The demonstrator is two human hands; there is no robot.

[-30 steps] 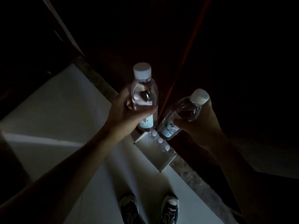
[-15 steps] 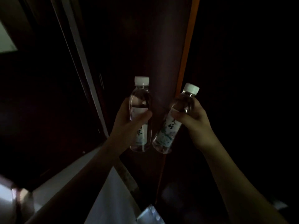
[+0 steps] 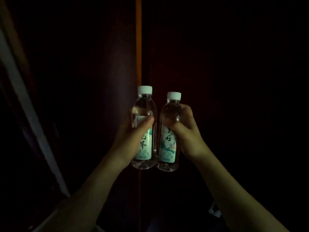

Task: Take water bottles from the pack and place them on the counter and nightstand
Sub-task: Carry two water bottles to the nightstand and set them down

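Two clear water bottles with white caps and pale green labels stand upright side by side in front of me, their lower sides almost touching. My left hand (image 3: 132, 138) grips the left bottle (image 3: 144, 106) around its middle, thumb across the front. My right hand (image 3: 185, 133) grips the right bottle (image 3: 170, 111) around its middle. The pack, the counter and the nightstand are out of sight.
The room is very dark. A dark wooden panel (image 3: 93, 81) fills the view ahead, with an orange vertical edge (image 3: 138, 47) just behind the bottles. A pale slanted frame strip (image 3: 28, 106) runs down the left. A small pale object (image 3: 214, 210) lies low on the right.
My view has lifted from the floor and the pack to the dark panel. The right bottle has swung from tilted to upright, and both bottles have come together.
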